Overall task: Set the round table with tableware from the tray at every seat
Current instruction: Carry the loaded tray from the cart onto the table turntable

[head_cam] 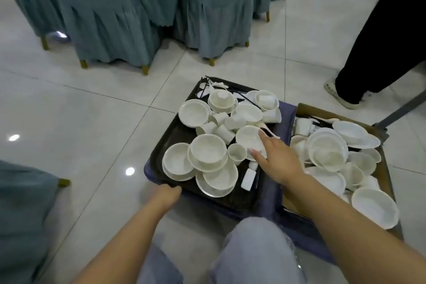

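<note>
Here, at lower centre, the left hand (pixel 167 193) grips the dark tray (pixel 161 157) edge to steady it while the right hand (pixel 280 159), fingers straight, touches a bowl (pixel 247 137).

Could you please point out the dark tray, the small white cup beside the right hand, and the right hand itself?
dark tray (pixel 175 131): head view, bare left part of its floor.
small white cup (pixel 237 154): head view, its open mouth.
right hand (pixel 280 159): head view, back of the hand.

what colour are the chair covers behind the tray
Grey-blue chair covers with pale piping, seen from the head view.

Right hand (pixel 277 159) touches a bowl (pixel 249 137); left hand (pixel 167 193) grips the tray (pixel 182 131).
</note>
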{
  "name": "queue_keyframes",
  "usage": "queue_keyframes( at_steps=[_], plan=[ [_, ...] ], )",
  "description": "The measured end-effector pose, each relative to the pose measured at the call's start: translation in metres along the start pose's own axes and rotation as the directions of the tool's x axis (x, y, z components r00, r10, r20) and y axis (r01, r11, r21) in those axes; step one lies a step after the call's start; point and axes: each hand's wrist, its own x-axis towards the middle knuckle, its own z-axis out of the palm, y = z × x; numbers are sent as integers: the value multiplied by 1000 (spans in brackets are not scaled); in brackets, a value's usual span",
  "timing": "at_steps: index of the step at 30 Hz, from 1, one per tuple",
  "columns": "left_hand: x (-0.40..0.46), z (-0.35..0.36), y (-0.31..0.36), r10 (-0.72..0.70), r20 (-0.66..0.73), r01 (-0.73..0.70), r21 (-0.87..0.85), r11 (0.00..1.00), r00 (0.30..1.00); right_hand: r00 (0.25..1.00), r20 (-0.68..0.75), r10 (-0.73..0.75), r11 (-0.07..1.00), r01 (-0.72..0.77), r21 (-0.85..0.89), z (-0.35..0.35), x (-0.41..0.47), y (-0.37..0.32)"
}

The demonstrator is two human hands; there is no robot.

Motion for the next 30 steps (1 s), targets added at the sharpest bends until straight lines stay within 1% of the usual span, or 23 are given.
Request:
queue_keyframes(
  at_steps=[3, 4, 6, 9, 12, 14, 15, 19, 22, 25, 28, 30],
  plan=[
    [19, 27, -12, 41, 37, -41, 4, 999, 998, 999, 28, 24, 1000, -23, -5, 37, 5, 17],
    [25, 36, -13, 26, 64, -25, -23, 999, 998, 998, 54, 32, 999, -32, -3, 49, 4, 22],
    [40, 53, -17, 6, 57, 1, -118, 993, 998, 997, 69, 37, 999, -38, 13, 69, 5, 30],
    [55, 67, -18, -70, 26, 74, -265, 961, 997, 997, 60, 57, 997, -60, 41, 82, 2, 38],
    [60, 76, -20, -145, 37, 146, -424, 894, 989, 995, 49, 87, 995, -89, 35, 87, 1, 43],
    [64, 79, -20, -153, 34, 148, -514, 845, 988, 996, 47, 74, 997, -74, 3, 91, 1, 47],
    [66, 80, -19, -150, 28, 142, -526, 839, 988, 995, 60, 75, 997, -74, -13, 92, 1, 49],
    [70, 83, -16, -119, 39, 124, -467, 875, 992, 987, 140, 73, 993, -58, -105, 99, -2, 48],
    [71, 85, -15, -118, 116, 162, -529, 833, 986, 982, 178, 65, 989, -39, -144, 107, -5, 47],
    [70, 81, -18, -122, 175, 203, -588, 783, 977, 979, 189, 72, 993, -54, -101, 113, -9, 45],
    [70, 75, -28, -123, 148, 190, -655, 731, 981, 981, 178, 70, 997, -63, -46, 116, -12, 43],
    [69, 70, -41, -129, 128, 182, -698, 693, 983, 991, 118, 56, 998, -51, -45, 118, -13, 43]
  ],
)
